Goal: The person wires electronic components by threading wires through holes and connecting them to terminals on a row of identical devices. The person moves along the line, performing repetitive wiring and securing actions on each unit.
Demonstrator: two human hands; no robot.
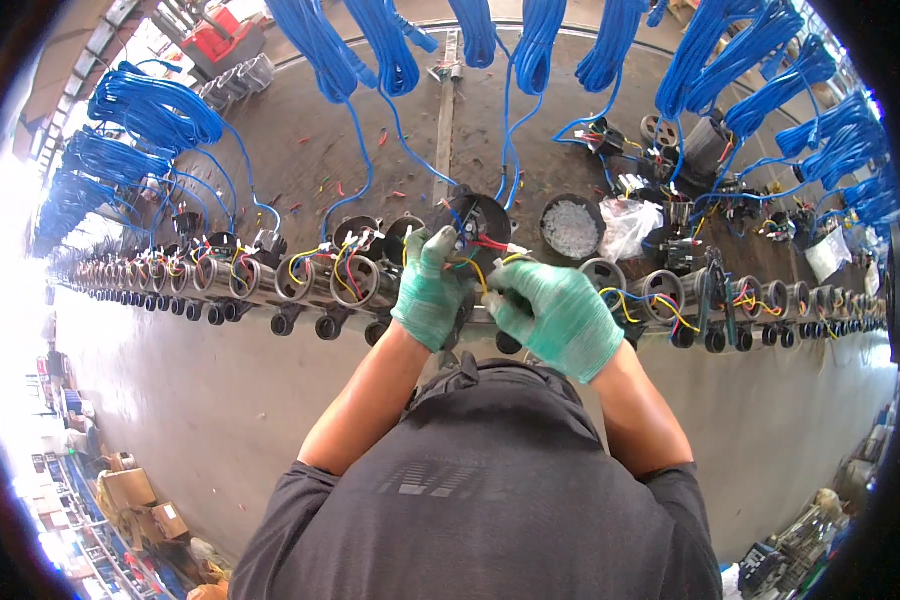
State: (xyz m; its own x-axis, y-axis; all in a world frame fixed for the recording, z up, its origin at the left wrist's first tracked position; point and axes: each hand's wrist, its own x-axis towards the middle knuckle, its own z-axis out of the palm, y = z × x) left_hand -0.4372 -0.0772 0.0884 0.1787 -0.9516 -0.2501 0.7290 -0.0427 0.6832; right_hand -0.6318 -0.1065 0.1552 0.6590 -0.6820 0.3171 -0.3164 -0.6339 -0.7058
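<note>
Both my hands wear green gloves and meet at the near edge of the workbench. My left hand [432,292] is closed around thin coloured wires, partly hidden by its fingers. A yellow wire [483,275] runs across the gap to my right hand [562,318], whose thumb and fingers pinch it. Just beyond them lies a round black housing [490,218] with red wires [490,243] ending in a white connector [517,249]. A blue cable joins this housing from behind. Metal motor cylinders [370,284] with loose wires stand on either side of my hands.
Coiled blue cables [315,50] hang along the far side. Right of the housing sit a bowl of small clear parts [572,226] and a plastic bag [630,222]. Pliers [715,295] stand among the cylinders at right. Coloured scraps dot the dark bench [300,150].
</note>
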